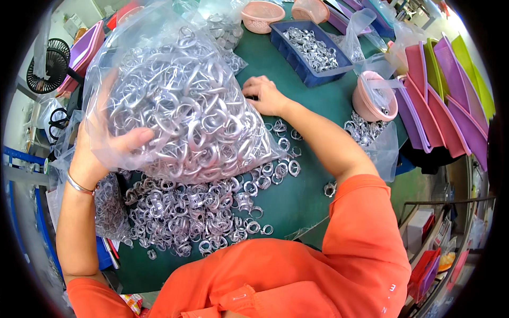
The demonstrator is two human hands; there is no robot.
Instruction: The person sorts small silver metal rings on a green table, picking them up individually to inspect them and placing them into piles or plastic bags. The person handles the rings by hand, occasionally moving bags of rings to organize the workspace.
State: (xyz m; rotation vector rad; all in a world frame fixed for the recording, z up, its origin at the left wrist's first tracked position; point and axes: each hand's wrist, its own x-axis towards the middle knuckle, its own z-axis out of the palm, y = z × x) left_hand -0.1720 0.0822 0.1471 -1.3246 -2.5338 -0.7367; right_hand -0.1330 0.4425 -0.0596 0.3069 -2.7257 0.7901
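A large clear plastic bag (185,106) full of silver-coloured metal rings fills the middle left of the head view. My left hand (108,146) is closed on the bag's left side, its thumb pressed across the front and its fingers seen partly through the plastic. At the bag's right edge is my right hand (265,95), its fingers curled in; whatever they hold is hidden. Below the bag, a heap of loose silver rings (185,217) spreads over the green tabletop (297,206). Several single rings lie scattered to the right of the heap.
Behind my right hand stands a blue tray (310,79) of metal pieces. A pink basket (374,98) and stacked coloured trays (445,95) stand at the right. More pink baskets (262,16) are at the back. A black fan (49,66) is far left.
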